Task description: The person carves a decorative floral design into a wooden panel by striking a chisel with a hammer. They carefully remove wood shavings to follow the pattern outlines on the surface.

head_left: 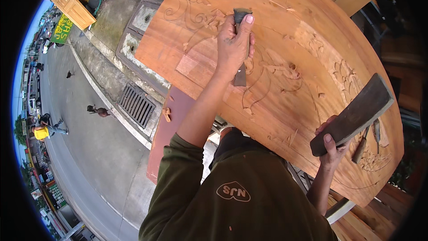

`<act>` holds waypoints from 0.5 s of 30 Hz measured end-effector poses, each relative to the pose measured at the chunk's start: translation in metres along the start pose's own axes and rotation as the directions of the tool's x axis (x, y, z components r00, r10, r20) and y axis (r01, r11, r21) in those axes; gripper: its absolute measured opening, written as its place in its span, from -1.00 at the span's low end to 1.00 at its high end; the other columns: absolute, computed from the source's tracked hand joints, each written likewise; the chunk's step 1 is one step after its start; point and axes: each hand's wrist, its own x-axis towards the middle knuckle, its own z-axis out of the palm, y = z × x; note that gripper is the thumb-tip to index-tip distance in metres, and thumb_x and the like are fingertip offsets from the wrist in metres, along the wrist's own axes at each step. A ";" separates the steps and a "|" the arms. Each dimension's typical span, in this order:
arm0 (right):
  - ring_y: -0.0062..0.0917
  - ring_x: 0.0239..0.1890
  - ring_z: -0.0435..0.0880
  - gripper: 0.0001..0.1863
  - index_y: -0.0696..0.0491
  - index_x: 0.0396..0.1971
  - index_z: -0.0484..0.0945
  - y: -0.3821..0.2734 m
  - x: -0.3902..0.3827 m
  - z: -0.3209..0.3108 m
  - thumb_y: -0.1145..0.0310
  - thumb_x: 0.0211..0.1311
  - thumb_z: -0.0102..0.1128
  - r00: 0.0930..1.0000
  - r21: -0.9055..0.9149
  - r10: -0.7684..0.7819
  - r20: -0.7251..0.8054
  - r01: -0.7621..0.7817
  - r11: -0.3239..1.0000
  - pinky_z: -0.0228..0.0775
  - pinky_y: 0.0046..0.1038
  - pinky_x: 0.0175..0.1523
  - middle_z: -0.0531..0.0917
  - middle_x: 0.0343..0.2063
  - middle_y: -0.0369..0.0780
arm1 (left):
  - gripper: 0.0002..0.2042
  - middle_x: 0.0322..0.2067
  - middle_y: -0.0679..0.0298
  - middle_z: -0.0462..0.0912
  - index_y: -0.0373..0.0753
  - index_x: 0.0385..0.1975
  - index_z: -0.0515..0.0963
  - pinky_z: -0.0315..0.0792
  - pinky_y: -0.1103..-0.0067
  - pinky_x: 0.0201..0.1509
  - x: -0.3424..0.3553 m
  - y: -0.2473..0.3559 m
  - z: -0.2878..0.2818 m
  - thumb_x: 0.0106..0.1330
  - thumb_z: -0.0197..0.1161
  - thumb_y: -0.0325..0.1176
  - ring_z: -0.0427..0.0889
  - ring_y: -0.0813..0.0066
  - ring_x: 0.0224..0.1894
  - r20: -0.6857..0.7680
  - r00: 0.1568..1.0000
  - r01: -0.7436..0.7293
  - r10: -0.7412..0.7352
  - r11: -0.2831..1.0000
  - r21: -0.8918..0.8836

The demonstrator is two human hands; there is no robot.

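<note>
In my left hand is a chisel, its handle flared at the top. The fingers wrap the handle and the wide metal blade points down at the wooden panel; I cannot tell whether its edge touches. My right hand grips a dark, flat, rectangular block, held tilted above the panel's right part. Drawn scrolls and carved leaf shapes mark the panel, with curled shavings among them. Beside the block lie a wooden-handled carving tool and a slim metal one.
A reddish-brown board stands left of my body, with a wood scrap on it. Beyond are a drain grate, a road, a dark animal and a person in yellow. Panelled doors stand at the far left.
</note>
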 end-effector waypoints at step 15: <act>-0.42 -0.31 0.75 -0.40 0.16 0.26 0.42 -0.048 0.171 0.102 0.33 0.35 0.52 0.984 0.010 -0.099 0.147 0.099 0.995 0.68 -0.36 -0.28 0.69 -0.10 -0.02 | -0.70 -0.54 0.45 0.51 -0.26 -0.10 0.52 0.33 0.66 -0.63 0.000 -0.001 0.012 0.51 0.47 -0.20 0.41 0.75 -0.65 0.035 0.995 0.092 -0.090 0.994 -0.061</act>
